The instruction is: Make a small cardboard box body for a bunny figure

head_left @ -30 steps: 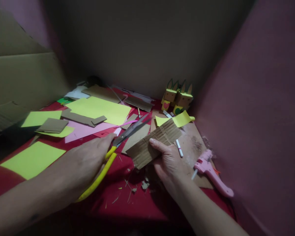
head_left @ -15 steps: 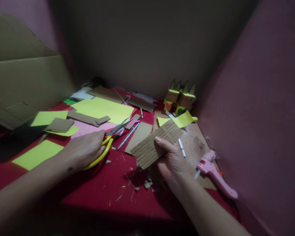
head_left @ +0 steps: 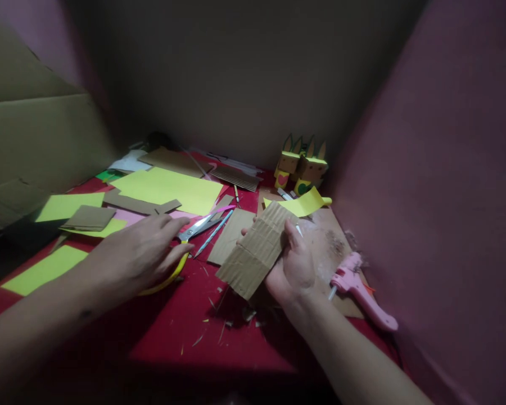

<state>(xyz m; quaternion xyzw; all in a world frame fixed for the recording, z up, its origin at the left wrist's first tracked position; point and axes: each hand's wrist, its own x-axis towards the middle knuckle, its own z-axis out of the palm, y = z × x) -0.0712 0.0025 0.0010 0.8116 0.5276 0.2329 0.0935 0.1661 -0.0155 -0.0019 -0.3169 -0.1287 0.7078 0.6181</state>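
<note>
My left hand [head_left: 145, 250] is over the yellow-handled scissors [head_left: 185, 241], its fingers apart and the thumb near the pivot. The scissors lie on the red cloth, blades pointing away to the right; part of their handles is hidden under the palm. A ribbed piece of cardboard [head_left: 257, 250] is in my right hand [head_left: 293, 264], with the thumb on its right edge and fingertips showing behind its left edge. A blue-striped pencil [head_left: 215, 233] and a flat cardboard piece [head_left: 233, 236] lie between the scissors and the held cardboard.
Yellow sheets [head_left: 166, 190] and cardboard scraps spread over the left and back of the red table [head_left: 185, 337]. A pink glue gun [head_left: 358, 289] lies at the right on a board. Two small cardboard figures [head_left: 301, 163] stand at the back. A large cardboard sheet [head_left: 37, 140] stands at far left.
The fingers of my left hand have loosened from the scissors and spread. My right hand has turned the cardboard more upright, its fingers now showing behind it. The view has shifted slightly.
</note>
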